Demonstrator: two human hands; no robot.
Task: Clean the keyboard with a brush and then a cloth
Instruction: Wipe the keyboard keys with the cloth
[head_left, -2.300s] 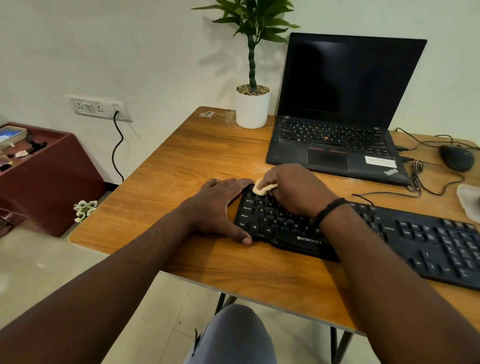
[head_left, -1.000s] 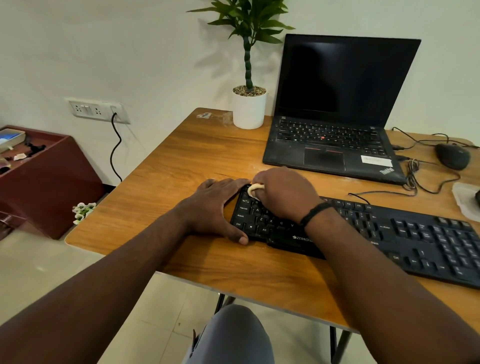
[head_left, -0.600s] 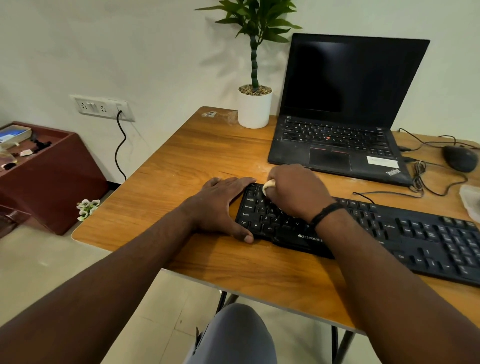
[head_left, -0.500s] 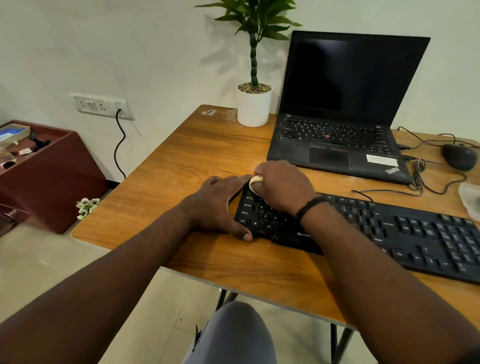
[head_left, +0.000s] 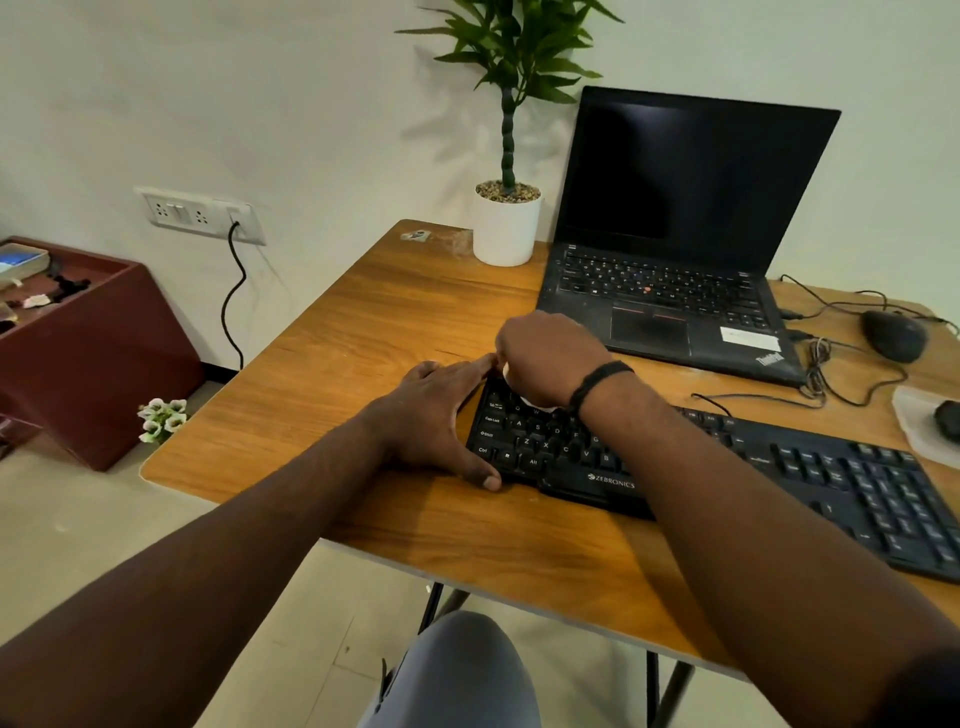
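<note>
Two hands, left hand (head_left: 436, 415) flat bracing matte keyboard (head_left: 727, 467), right hand (head_left: 550, 358) clutching pale cloth (head_left: 530, 400)

The right hand (head_left: 550, 358) covered the keyboard's (head_left: 727, 457) upper left keys, and its fingers were curled out of sight beneath it; only a pale sliver of the cloth (head_left: 530, 400) showed under the palm, too little to tell how it was held. The right forearm crossed the keyboard's middle rows. The keyboard's far right end ran past the frame edge, as did a pale pad (head_left: 930, 431) on the surface (head_left: 363, 322). The maroon cabinet (head_left: 88, 353) was cut off at the left.
</note>
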